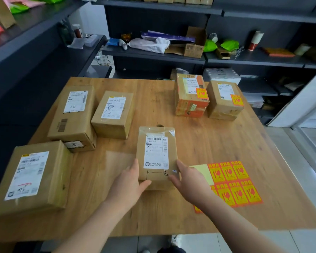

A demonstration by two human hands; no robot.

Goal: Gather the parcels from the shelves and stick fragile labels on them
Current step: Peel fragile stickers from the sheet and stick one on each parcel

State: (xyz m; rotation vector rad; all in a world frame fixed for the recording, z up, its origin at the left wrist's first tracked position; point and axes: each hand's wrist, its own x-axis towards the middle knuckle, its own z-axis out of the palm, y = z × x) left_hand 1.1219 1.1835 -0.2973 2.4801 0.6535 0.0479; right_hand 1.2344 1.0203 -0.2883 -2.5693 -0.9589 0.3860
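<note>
A small brown parcel (156,152) with a white shipping label lies in the middle of the wooden table (217,143). My left hand (130,181) holds its near left corner, thumb against the front edge. My right hand (188,181) holds the near right corner. A sheet of orange and yellow fragile labels (233,181) lies just right of my right hand, with part of its backing bare. At the far right stand two parcels (190,95) (224,99), each with a fragile label. Three parcels on the left (75,114) (113,114) (31,176) show only shipping labels.
Dark shelves (153,53) run along the back and left walls, holding an open carton (193,46), green bags, white wrapping and other clutter. A white door or cabinet edge (299,99) stands at the right. The table's near edge is just below my forearms.
</note>
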